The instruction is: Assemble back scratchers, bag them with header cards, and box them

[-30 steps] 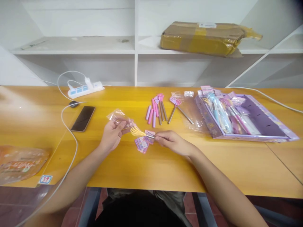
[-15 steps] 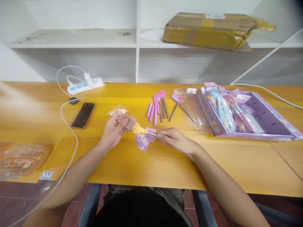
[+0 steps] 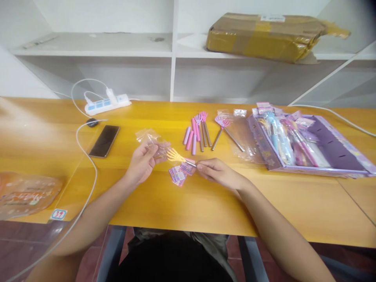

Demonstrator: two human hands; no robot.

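My left hand (image 3: 142, 161) pinches the end of a clear plastic sleeve (image 3: 151, 140) above the yellow table (image 3: 188, 203). My right hand (image 3: 216, 172) is closed on the thin metal stem of a small yellow claw-shaped scratcher (image 3: 175, 156), whose head sits at the mouth of the sleeve. A pink printed card (image 3: 179, 173) hangs under the stem, just left of my right fingers. Both hands hover over the table's middle.
Several pink scratchers (image 3: 197, 133) lie behind my hands. A purple tray (image 3: 331, 152) with packed ones sits at the right. At the left lie a phone (image 3: 104, 140), a power strip (image 3: 107, 105) with white cables, and an orange bag (image 3: 25, 194). A taped parcel (image 3: 264, 35) rests on the shelf.
The yellow scratcher's head has slid a little further out of the sleeve toward the right. The camera has tilted slightly; the hands stay in nearly the same place.
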